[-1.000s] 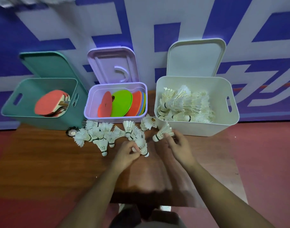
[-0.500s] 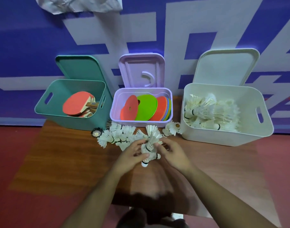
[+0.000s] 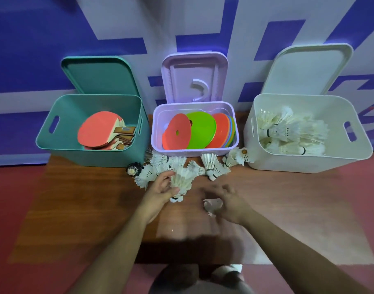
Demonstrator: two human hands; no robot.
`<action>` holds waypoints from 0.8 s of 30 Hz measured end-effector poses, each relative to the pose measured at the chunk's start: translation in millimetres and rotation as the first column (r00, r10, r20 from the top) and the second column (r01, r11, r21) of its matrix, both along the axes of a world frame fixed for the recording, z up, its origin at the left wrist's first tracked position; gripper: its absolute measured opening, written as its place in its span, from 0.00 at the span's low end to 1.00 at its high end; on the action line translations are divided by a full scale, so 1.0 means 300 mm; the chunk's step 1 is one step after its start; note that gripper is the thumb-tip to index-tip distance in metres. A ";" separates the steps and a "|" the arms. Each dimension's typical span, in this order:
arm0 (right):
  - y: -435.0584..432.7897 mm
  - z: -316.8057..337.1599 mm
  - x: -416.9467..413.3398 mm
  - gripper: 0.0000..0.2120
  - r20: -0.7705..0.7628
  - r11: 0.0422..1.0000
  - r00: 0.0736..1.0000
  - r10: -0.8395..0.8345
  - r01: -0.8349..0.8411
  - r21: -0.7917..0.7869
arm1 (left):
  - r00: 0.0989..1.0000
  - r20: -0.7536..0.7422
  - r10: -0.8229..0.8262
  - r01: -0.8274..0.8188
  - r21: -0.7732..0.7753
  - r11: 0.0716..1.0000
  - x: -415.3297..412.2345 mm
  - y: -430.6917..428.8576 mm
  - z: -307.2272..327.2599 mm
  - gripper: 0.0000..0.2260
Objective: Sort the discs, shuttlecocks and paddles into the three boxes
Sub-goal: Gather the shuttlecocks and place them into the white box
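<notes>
Your left hand [image 3: 160, 193] is closed around a white shuttlecock [image 3: 180, 181] over the wooden table [image 3: 80, 209]. Your right hand [image 3: 229, 203], blurred, curls on another one [image 3: 212, 205]. More loose shuttlecocks [image 3: 211, 164] crowd the strip just before the purple box [image 3: 194, 151] of discs [image 3: 201, 129]. Paddles [image 3: 97, 132] lie in the green box [image 3: 92, 153] on the left; the white box [image 3: 309, 162] on the right holds a pile of shuttlecocks [image 3: 288, 132].

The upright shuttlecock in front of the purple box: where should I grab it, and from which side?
Probably by the cork base. That shuttlecock points its cork toward you, with its feathers fanned toward the purple box. Come in from the near side with your right hand, pinching the cork so the feathers aren't crushed.
</notes>
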State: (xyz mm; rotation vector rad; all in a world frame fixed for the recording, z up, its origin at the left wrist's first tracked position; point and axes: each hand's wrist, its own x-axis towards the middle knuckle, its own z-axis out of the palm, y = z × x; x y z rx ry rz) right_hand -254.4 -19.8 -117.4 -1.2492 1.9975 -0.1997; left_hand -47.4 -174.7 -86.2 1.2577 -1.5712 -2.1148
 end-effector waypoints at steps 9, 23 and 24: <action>-0.013 -0.121 0.096 0.27 -0.250 1.000 0.968 0.001 0.006 0.029 | 0.995 0.054 -0.079 0.080 -0.025 0.996 0.126 -0.098 -0.063 0.21; -0.346 0.219 0.335 0.06 0.331 0.802 0.910 -0.249 0.386 -0.457 | 0.989 0.063 -0.134 0.142 -0.143 0.980 0.205 -0.166 -0.066 0.29; -0.350 0.209 0.355 0.07 0.295 0.847 0.934 -0.201 0.316 -0.426 | 0.991 0.056 -0.120 0.128 -0.164 0.978 0.212 -0.171 -0.062 0.28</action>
